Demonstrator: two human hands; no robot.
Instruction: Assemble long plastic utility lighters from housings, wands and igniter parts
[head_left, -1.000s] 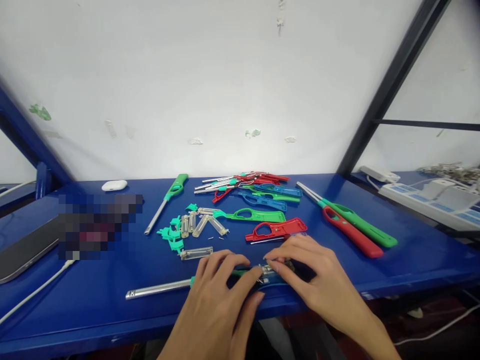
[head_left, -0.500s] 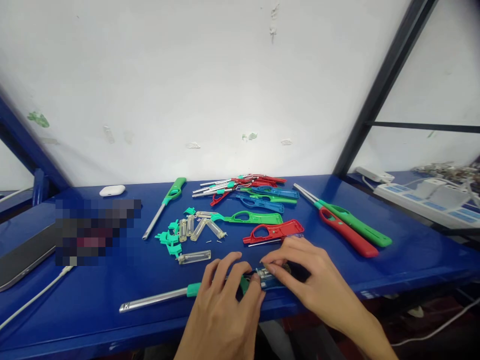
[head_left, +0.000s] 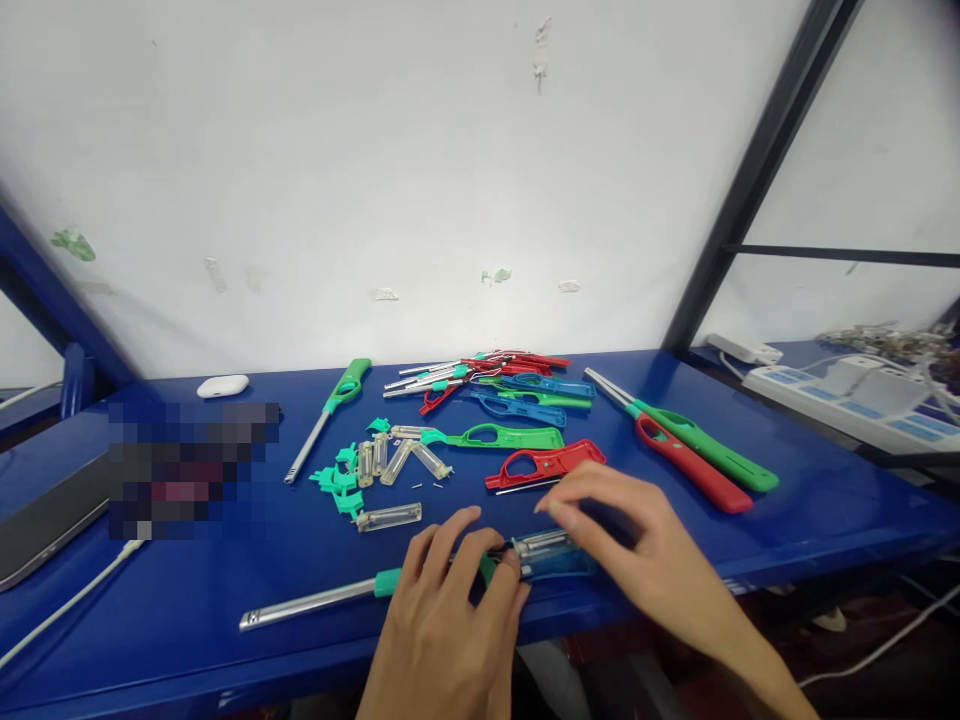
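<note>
My left hand (head_left: 446,610) holds down a lighter with a long metal tube (head_left: 315,606), a teal collar (head_left: 387,582) and a translucent blue handle (head_left: 559,565), lying near the table's front edge. In the handle sits a clear fuel tank (head_left: 541,543). My right hand (head_left: 645,530) hovers just above it, thumb and forefinger pinched together; anything between them is too small to make out. Behind the hands lie a red handle half (head_left: 551,462) with a thin rod (head_left: 525,488), and a green handle half (head_left: 517,437). Loose clear tanks (head_left: 390,517) and teal plastic pieces (head_left: 341,480) are left of these.
A pile of opened lighters (head_left: 450,375) lies by the wall. A whole green lighter (head_left: 351,382) rests at left; red (head_left: 694,465) and green (head_left: 720,450) ones rest at right. A white case (head_left: 223,386), white cable (head_left: 67,600) and power strip (head_left: 847,400) are farther out.
My right hand has shifted up and right from the lighter's handle, so more of the clear tank shows. My left hand stays on the lighter.
</note>
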